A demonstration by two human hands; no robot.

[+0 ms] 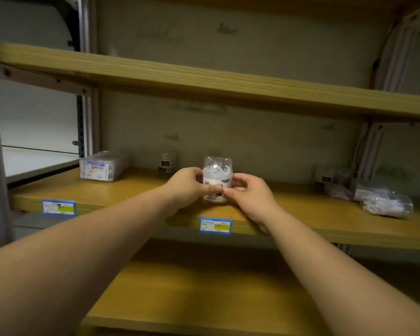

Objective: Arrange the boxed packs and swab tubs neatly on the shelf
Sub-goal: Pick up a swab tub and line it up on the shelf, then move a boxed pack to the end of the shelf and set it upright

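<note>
Blue price tags (215, 225), grey wall (252, 139)

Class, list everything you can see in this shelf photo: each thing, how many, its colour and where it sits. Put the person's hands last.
swab tub: one, clear with white label, upright mid-shelf, held from both sides
small tub: one, clear, dark label, at the back
boxed packs: one clear-wrapped bundle, white and blue, left end
loose packs and tubs: several, clear and white, lying at right end; count unclear
price tags: two, blue and yellow, shelf front edge
shelf: wooden, tan; others above and below
left hand: grips tub
right hand: grips tub
</note>
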